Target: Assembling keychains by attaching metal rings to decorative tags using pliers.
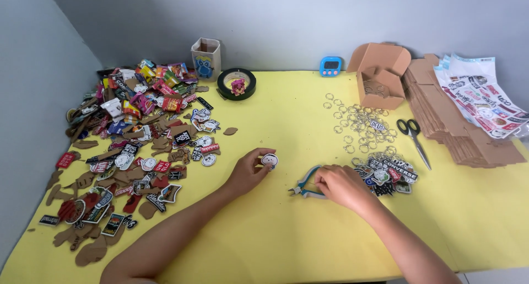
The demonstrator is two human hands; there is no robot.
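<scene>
A small round white charm (269, 160) is being pinched between the thumb and fingertips of the left hand (249, 171), just above the yellow table cover (275, 234); the hand is being kept nearly closed around it. A pair of blue-handled pliers (305, 186) is being covered at the handles by the right hand (340, 185), whose fingers are being curled over them; the tips are being left exposed toward the left hand, near the charm but apart from it. Whether the pliers are being gripped or merely touched cannot be told.

Items being counted: one pair of pliers, one pair of scissors (414, 138), one blue timer (330, 65), one roll of tape (236, 84), one open cardboard box (380, 74), one cup (206, 58). The metal rings (358, 121) and the loose charms (138, 140) at the left are too many to be counted
</scene>
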